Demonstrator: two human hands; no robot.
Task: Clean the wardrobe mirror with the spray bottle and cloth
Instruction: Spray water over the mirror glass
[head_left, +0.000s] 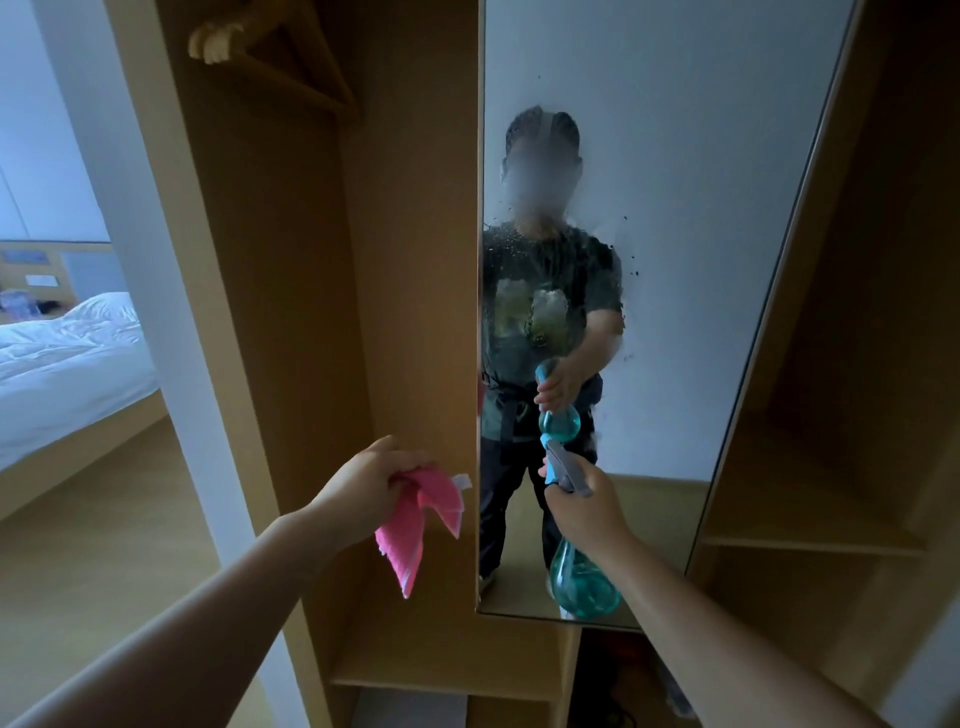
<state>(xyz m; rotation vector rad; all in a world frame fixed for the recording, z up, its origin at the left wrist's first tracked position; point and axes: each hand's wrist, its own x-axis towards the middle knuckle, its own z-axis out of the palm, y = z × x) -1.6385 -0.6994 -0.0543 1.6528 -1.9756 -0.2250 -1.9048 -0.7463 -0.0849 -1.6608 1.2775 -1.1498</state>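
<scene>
A bed (67, 353) with white bedding lay at the far left, beyond the wardrobe's open side. Inside the wardrobe (291, 312), a wooden hanger (291, 57) hung near the top. Lower down, the left hand (363, 483) was held out in front of the wooden side panel, its fingers curled tight around a bunched pink cloth (405, 540). The loose corners of the cloth dangled below the fist, clear of the glass.

Just right of the panel's edge stood the tall wardrobe mirror (701, 156). A misted patch and scattered droplets (631, 270) covered its upper middle. The glass reflected the person holding the bottle.

The right hand (587, 509) gripped the neck of a teal spray bottle (582, 582), fingers wrapped about the grey trigger head. The nozzle pointed at the lower part of the mirror, close to the glass, and the round body hung below the hand. Whether the trigger was squeezed could not be told.

Farther right, bare wooden shelves (810, 540) filled another wardrobe compartment.
</scene>
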